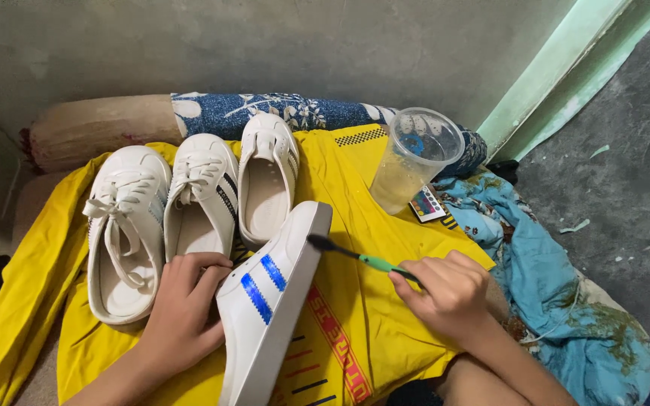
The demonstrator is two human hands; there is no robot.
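Observation:
My left hand (182, 308) grips a white slip-on shoe with blue side stripes (268, 301), tilted on its side on a yellow cloth (362, 248). My right hand (449, 293) holds a green-handled toothbrush (359, 258), whose dark bristle head touches the shoe's sole edge near the toe. Three more white shoes (201, 199) lie side by side just beyond my left hand, openings facing up.
A clear plastic cup (414, 158) with some liquid stands at the back right of the cloth. A small remote control (426, 204) lies beside it. Blue patterned fabric (566, 301) spreads to the right, a rolled bolster (114, 128) lies against the wall.

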